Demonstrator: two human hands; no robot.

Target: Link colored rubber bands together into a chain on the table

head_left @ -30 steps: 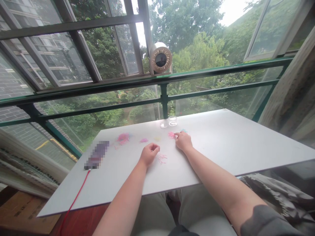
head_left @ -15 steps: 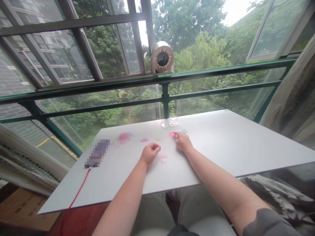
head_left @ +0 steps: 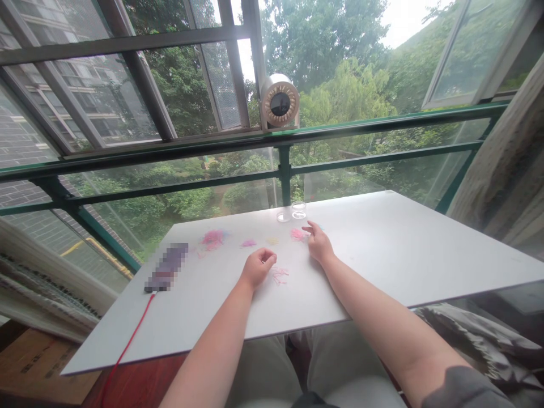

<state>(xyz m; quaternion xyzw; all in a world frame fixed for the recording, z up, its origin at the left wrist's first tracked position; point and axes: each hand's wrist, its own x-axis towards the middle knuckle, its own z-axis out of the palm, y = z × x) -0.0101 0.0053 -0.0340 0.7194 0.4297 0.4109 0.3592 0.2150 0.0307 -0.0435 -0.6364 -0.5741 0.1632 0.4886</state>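
Observation:
Thin pink strands [head_left: 280, 276] lie loosely on the white tabletop [head_left: 382, 266], just right of my left hand [head_left: 259, 267]. That hand is closed with thumb and forefinger together; whatever is in it is too small or hidden to name. My right hand [head_left: 318, 242] is beside a small bright pink pile [head_left: 297, 234], its fingers apart and nothing visible in them. A purple pile [head_left: 249, 243] and a pale yellow pile [head_left: 272, 241] are in the same row. Farther left sits a larger pink pile [head_left: 213, 238] with some blue at its edge. A teal pile is mostly hidden behind my right hand.
Two clear round containers [head_left: 298, 211] stand near the table's far edge. At the left is a blurred-out dark device [head_left: 166, 267] with a red cable [head_left: 131, 334] running off the front edge. A green railing [head_left: 191, 190] and windows rise beyond the table.
My right hand has lifted back slightly right from the bright pink pile, and its fingers have spread. It now covers most of the teal pile. My left hand has stayed in place.

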